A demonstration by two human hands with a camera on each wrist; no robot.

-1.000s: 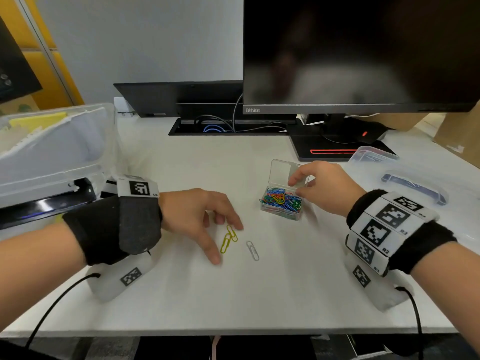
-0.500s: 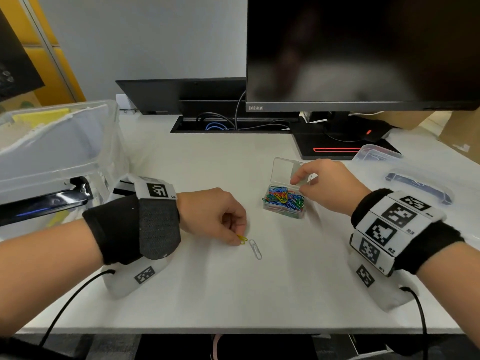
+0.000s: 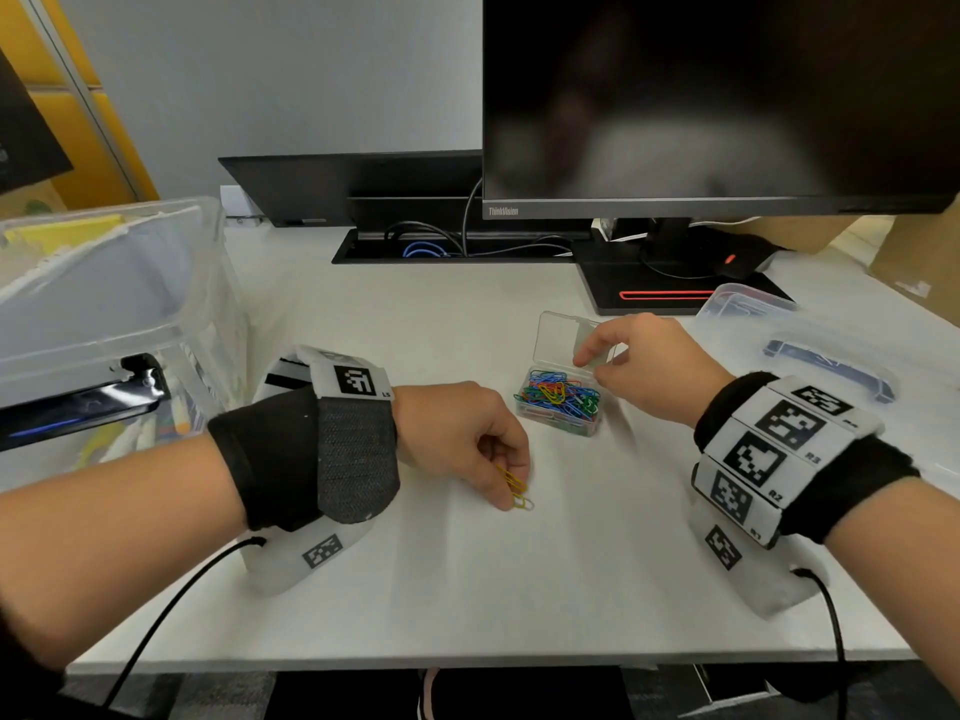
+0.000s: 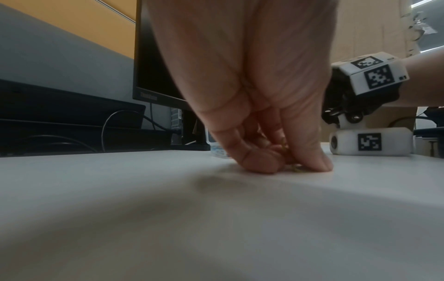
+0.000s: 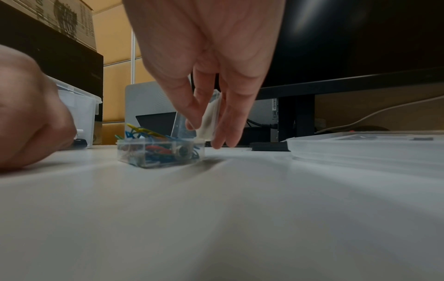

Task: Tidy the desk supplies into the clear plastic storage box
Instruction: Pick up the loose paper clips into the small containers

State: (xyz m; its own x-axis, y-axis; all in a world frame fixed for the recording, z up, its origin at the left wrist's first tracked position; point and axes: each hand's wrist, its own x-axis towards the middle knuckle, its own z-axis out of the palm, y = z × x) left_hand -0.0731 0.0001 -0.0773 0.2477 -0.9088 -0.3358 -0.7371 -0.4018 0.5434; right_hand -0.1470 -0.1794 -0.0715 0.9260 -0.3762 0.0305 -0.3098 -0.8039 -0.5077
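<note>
A small clear paper-clip case [image 3: 558, 410] full of coloured clips sits mid-desk with its hinged lid [image 3: 558, 337] standing up. My right hand [image 3: 597, 358] pinches that lid at its right edge; the right wrist view shows thumb and fingers on the lid [image 5: 211, 116] above the case [image 5: 159, 152]. My left hand [image 3: 511, 488] is curled on the desk in front of the case, pinching yellow paper clips [image 3: 511, 480] with a silver clip [image 3: 524, 504] at its fingertips. In the left wrist view the fingertips [image 4: 261, 163] press on the desk around the clips. The large clear storage box [image 3: 104, 304] stands at the left.
The storage box lid [image 3: 810, 345] with a blue handle lies on the desk at the right. A monitor [image 3: 717, 101] on its black base [image 3: 670, 288] stands behind the case, and a cable slot [image 3: 447, 246] runs along the back. White desk [image 3: 519, 589] lies in front.
My left hand went from spread fingers over the loose clips to a curled pinch holding the yellow ones, sliding right onto the silver clip. The right hand stayed on the case lid.
</note>
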